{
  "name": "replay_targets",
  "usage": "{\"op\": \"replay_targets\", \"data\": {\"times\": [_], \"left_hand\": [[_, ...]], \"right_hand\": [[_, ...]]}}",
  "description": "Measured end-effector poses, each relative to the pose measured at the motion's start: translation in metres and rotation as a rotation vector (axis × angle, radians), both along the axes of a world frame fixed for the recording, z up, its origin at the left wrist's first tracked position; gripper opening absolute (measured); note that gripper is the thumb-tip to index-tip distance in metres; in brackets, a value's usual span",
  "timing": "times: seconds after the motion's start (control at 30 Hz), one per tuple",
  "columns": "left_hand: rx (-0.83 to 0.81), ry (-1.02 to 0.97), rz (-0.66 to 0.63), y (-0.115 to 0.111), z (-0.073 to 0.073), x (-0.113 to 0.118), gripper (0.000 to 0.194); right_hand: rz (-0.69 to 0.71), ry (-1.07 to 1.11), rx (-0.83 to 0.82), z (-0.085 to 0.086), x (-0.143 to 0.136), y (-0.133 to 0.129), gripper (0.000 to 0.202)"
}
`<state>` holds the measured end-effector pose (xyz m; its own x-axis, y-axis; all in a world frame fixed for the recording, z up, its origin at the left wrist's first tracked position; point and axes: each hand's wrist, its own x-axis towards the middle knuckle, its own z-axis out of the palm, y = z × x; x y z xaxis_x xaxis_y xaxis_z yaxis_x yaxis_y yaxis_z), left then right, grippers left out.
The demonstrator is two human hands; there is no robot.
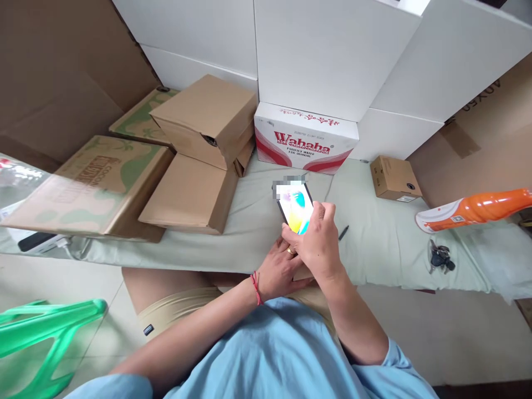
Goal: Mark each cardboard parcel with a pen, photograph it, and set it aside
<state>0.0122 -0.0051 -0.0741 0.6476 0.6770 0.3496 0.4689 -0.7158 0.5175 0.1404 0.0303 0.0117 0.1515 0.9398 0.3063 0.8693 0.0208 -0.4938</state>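
A phone with a bright, colourful screen is held over the cloth-covered surface, its top part blurred out. My right hand grips its lower right side, with the thumb at the bottom edge. Just below and to the left lies my left hand, with a ring and a red string at the wrist. Its fingers are spread near the surface's front edge, partly beneath my right hand, over something brown that I cannot make out. Right of my right hand is a dark pen.
Brown cartons stack at the left, and a white-and-red Wahaha box stands at the back. To the right are a small brown box, an orange bottle and keys. A green stool stands lower left.
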Motion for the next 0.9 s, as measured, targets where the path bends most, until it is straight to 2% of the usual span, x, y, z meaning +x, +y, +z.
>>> {"op": "replay_targets", "data": {"times": [0.1, 0.2, 0.33, 0.4, 0.5, 0.57, 0.63, 0.7, 0.73, 0.8, 0.9], "left_hand": [[-0.004, 0.024, -0.026, 0.003, 0.006, -0.006, 0.07], [-0.025, 0.044, -0.039, 0.001, 0.011, -0.025, 0.078], [-0.107, -0.035, 0.16, -0.019, 0.016, -0.07, 0.068], [-0.263, -0.121, 0.236, -0.031, 0.02, -0.092, 0.068], [-0.638, -0.323, 0.334, -0.041, 0.027, -0.111, 0.061], [-0.885, -0.473, 0.468, -0.041, 0.032, -0.111, 0.058], [-1.053, -0.53, 0.636, -0.038, 0.035, -0.101, 0.072], [-1.114, -0.498, 0.747, -0.033, 0.034, -0.088, 0.093], [-1.124, -0.48, 0.761, -0.031, 0.032, -0.081, 0.1], [-1.136, -0.493, 0.765, -0.029, 0.027, -0.072, 0.099], [-1.149, -0.549, 0.835, -0.026, 0.021, -0.067, 0.09]], "right_hand": [[-0.014, 0.029, 0.022, 0.0, 0.015, -0.001, 0.066], [-0.112, 0.032, 0.014, -0.003, 0.054, -0.004, 0.068], [-0.407, -0.054, -0.167, -0.021, 0.128, -0.021, 0.075], [-0.528, -0.118, -0.313, -0.035, 0.163, -0.037, 0.079], [-0.633, -0.192, -0.482, -0.055, 0.198, -0.063, 0.084], [-0.672, -0.218, -0.557, -0.065, 0.21, -0.077, 0.087], [-0.689, -0.227, -0.615, -0.073, 0.214, -0.085, 0.09], [-0.687, -0.228, -0.652, -0.079, 0.214, -0.088, 0.09], [-0.682, -0.226, -0.659, -0.082, 0.215, -0.089, 0.09], [-0.673, -0.234, -0.653, -0.088, 0.216, -0.089, 0.09], [-0.638, -0.259, -0.636, -0.098, 0.224, -0.093, 0.087]]}}
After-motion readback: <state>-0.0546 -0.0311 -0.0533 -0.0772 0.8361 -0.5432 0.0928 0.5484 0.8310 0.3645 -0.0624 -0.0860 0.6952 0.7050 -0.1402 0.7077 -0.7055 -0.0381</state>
